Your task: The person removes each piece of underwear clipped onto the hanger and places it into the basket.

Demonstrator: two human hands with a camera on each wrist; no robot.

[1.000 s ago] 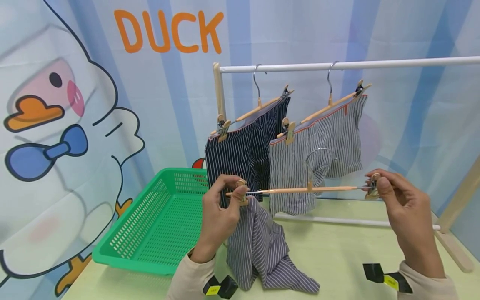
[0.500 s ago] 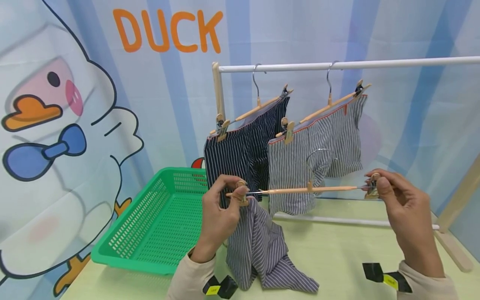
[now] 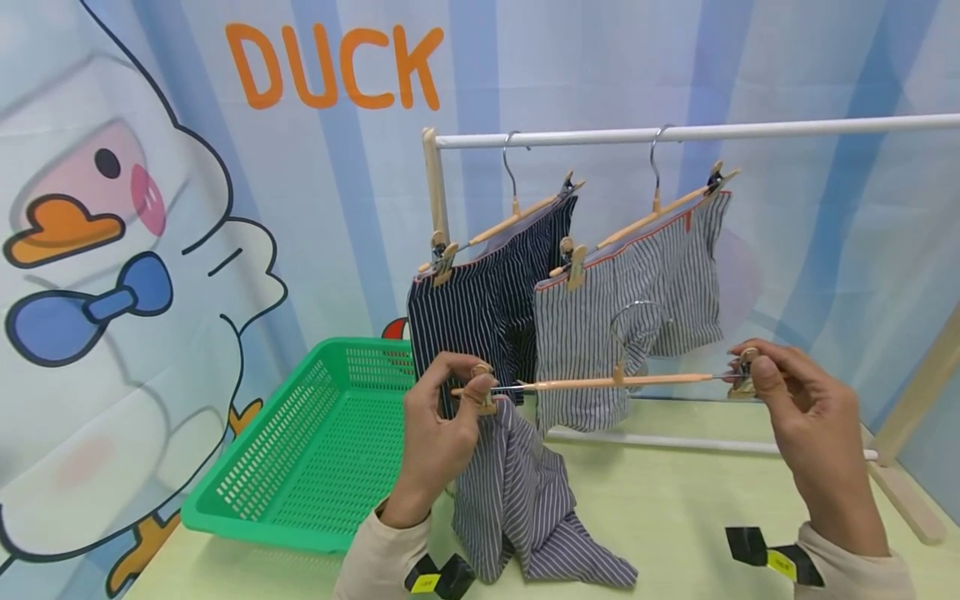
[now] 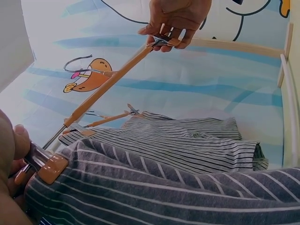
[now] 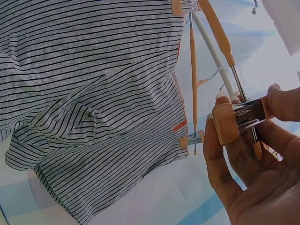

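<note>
Both hands hold a clip hanger [image 3: 577, 383] level above the table. My left hand [image 3: 442, 425] pinches its left clip [image 4: 52, 168], which grips one end of the waistband of grey-and-white striped shorts [image 3: 517, 492]. The rest of the shorts hangs down bunched, its lower end by the tabletop. At the other end, my right hand [image 3: 806, 417] pinches the right clip [image 5: 234, 119] between thumb and fingers. No cloth sits in that clip. The hanger's metal hook points up, in front of the light striped shorts on the rack.
Behind the hands stands a rack with a white rail [image 3: 787, 129]. Dark striped shorts [image 3: 480, 308] and light striped shorts [image 3: 585, 342] hang there on clip hangers. A green basket [image 3: 225, 492] stands at left on the pale table [image 3: 675, 517]. A duck-printed curtain covers the wall.
Hands, hanger and shorts hold nearly the same pose throughout. Only a very slight shift of the head view shows.
</note>
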